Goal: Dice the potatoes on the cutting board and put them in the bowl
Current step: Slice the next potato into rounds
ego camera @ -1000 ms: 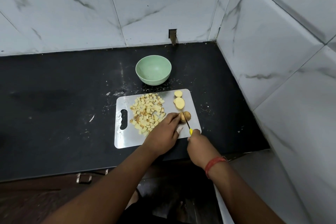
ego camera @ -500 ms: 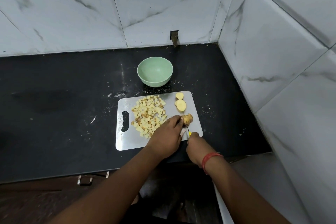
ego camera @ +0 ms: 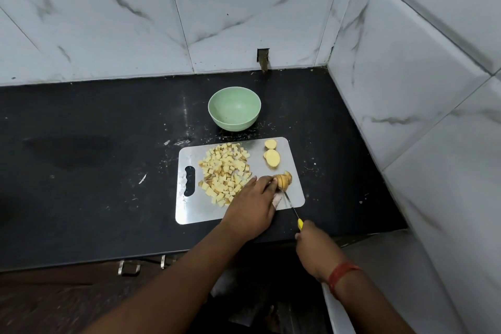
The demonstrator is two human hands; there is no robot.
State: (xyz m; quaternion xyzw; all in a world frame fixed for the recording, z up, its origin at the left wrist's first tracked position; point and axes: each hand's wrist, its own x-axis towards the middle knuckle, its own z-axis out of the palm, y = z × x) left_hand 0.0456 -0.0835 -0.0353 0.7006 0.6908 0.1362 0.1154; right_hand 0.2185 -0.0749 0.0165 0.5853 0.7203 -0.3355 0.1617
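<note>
On the left of the metal cutting board (ego camera: 189, 206), beside its handle slot, lay a broad heap of diced potato (ego camera: 223, 171), so most of the cutting looked finished. None of it had reached the green bowl (ego camera: 234, 109), which stood empty on the black counter (ego camera: 81, 171) just beyond the board's far edge. The left hand (ego camera: 250, 207) rested over the board's near middle, its fingers reaching forward to steady a partly sliced potato (ego camera: 284, 180); how tightly they curled round it could not be told. Beyond that piece lay two potato halves (ego camera: 271, 158), cut face up and not yet diced. Furthest right, the right hand (ego camera: 314, 248) gripped the yellow handle of a knife (ego camera: 291, 205), fingers wrapped closed round it, the blade running up to the potato. Judging from this, those pieces remained to be diced, then everything moved to the bowl.
</note>
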